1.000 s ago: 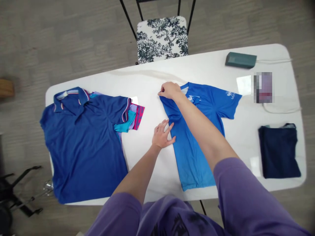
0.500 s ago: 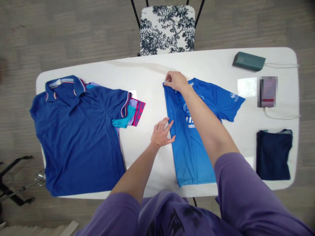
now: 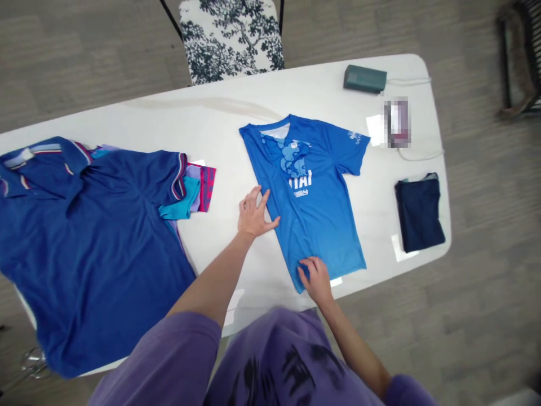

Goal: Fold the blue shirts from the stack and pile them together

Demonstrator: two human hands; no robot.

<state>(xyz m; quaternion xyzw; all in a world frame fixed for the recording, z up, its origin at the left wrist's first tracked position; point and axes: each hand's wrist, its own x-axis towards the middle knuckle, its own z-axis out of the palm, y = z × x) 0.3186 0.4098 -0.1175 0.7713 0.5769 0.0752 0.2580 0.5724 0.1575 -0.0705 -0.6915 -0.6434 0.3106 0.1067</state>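
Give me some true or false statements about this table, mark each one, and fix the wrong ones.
1. The left hand has its fingers spread at the left edge of the blue T-shirt. True.
2. The right hand is at the T-shirt's collar. False: it is near the bottom hem.
3. The folded navy garment lies to the right of the T-shirt. True.
4. The collared shirt lies beneath the turquoise cloth. False: its sleeve lies over the turquoise cloth.
5. The dark green box rests on the white table. True.
6. The chair seat is plain black. False: it is white with a dark tree print.
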